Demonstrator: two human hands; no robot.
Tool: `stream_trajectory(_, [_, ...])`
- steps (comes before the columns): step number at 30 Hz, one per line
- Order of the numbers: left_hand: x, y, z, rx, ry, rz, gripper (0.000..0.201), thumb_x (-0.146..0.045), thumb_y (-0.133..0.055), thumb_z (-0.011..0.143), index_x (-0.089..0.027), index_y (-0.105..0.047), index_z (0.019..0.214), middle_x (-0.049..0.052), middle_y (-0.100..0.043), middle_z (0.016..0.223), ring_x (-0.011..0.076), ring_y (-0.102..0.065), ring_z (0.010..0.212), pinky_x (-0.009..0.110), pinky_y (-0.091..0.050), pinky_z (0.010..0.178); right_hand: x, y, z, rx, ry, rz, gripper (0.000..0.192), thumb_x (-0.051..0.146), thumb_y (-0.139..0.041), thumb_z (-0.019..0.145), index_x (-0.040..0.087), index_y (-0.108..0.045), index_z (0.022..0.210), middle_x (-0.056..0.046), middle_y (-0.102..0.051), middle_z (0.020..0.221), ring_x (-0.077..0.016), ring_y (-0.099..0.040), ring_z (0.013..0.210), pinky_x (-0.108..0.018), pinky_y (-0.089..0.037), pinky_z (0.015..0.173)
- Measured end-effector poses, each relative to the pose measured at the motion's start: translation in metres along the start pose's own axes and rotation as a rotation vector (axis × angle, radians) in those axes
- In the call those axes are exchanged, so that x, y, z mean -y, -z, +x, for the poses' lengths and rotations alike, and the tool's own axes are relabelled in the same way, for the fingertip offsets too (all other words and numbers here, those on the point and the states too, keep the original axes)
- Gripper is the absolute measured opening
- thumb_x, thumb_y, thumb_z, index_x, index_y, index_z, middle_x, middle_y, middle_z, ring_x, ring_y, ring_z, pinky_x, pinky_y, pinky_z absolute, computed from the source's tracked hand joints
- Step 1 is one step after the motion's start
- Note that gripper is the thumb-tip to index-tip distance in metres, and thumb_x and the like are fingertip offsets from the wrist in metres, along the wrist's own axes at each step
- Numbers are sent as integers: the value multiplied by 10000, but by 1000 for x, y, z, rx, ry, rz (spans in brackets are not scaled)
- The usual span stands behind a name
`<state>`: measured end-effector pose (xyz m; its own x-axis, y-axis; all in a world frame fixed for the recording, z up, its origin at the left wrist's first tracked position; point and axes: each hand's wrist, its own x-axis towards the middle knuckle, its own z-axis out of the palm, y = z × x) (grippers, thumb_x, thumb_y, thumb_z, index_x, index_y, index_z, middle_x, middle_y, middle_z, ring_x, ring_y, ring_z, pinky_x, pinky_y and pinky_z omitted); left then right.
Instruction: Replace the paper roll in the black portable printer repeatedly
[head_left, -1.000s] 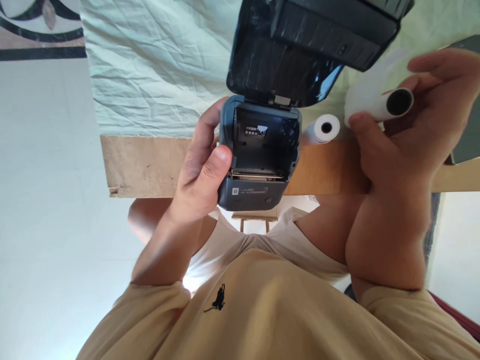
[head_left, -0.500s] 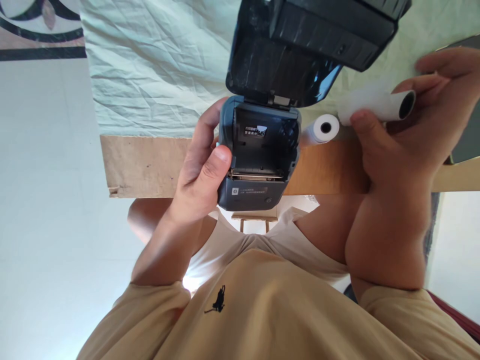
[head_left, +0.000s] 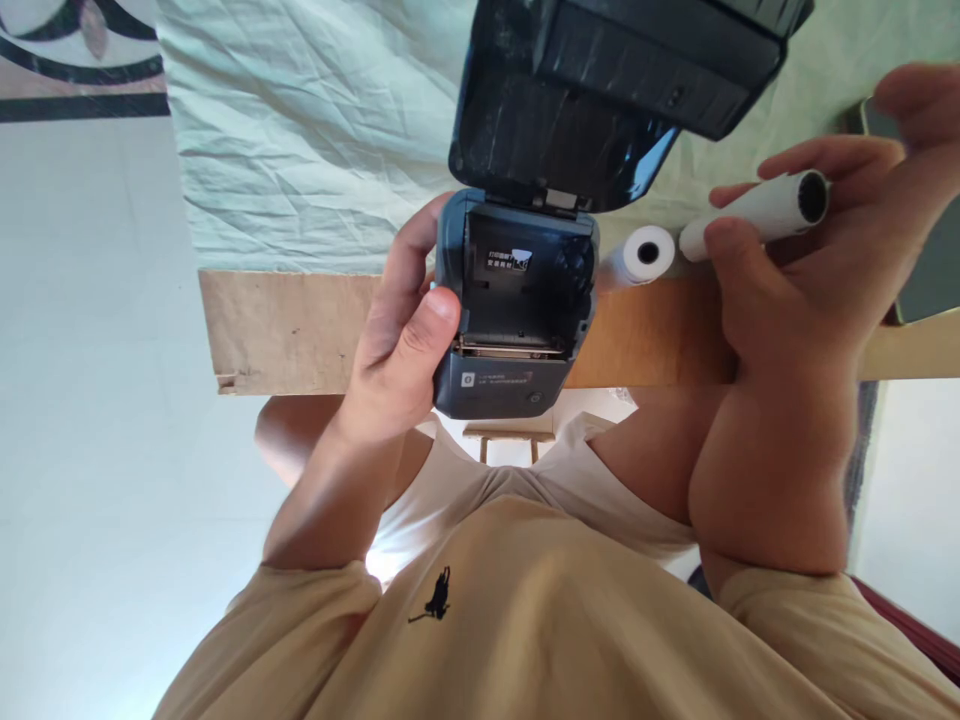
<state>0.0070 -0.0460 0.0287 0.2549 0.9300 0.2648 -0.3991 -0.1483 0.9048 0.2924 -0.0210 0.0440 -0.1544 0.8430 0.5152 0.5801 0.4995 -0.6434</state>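
Lid up, the label printer sits gripped in the left hand, its paper bay bare. Right hand pinches a bare paper core beside it; a fresh paper roll waits between them, unloaded.

a crumpled pale green cloth covers the wooden worktop, whose bare edge shows below it. pale tiled floor spreads alongside, bearing a dark curved pattern; daylight is bright and even.

Small white label inside the printer, print too small to read
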Motion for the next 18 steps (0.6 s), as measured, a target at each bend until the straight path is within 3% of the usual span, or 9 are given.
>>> stream_trajectory(2, [-4,-1,0,47,-21,-22,582,-619,-516,983,-226,-554,1412,59,-714,1289,220,-720,1136,396,-637,977,1,-1,-1,-22,-36,-35,617,166,-663,829,348,-503,1397,15,-587,1181,-109,-660,982,-305,-523,807])
stream_trajectory(4, [-15,-6,0,-86,256,-3,532,-549,-616,962,-244,-550,1392,49,-671,1361,242,-663,1258,430,-551,1129,3,-2,-2,-11,-85,-118,408,250,-659,872,233,-606,1277,-10,-646,1011,-133,-663,885,-335,-486,793])
stream_trajectory(7, [-32,-14,-1,-143,351,-15,603,-572,-705,885,-248,-549,1370,53,-649,1380,286,-624,1313,474,-496,1188,8,-1,0,16,-116,-239,245,345,-668,874,183,-695,1056,-48,-643,934,-157,-602,848,-362,-467,793])
stream_trajectory(12, [-34,-16,0,-115,321,-43,574,-578,-680,901,-251,-557,1357,47,-662,1346,276,-641,1287,456,-543,1133,1,1,1,2,-89,-323,231,394,-744,829,187,-679,908,-31,-539,874,-156,-547,879,-347,-451,799])
stream_trajectory(14, [-33,-15,0,-111,314,-50,574,-565,-678,907,-242,-550,1364,44,-671,1323,269,-636,1287,439,-560,1104,-5,-1,0,-23,-48,-264,274,398,-729,852,190,-652,1012,-29,-540,924,-133,-525,859,-339,-425,802])
stream_trajectory(18, [-33,-14,0,-133,324,-37,590,-557,-727,875,-259,-571,1360,22,-663,1320,255,-634,1268,398,-553,1069,-13,-4,-3,-93,19,-69,537,485,-765,829,226,-535,1238,-53,-466,1110,-100,-487,872,-285,-414,730])
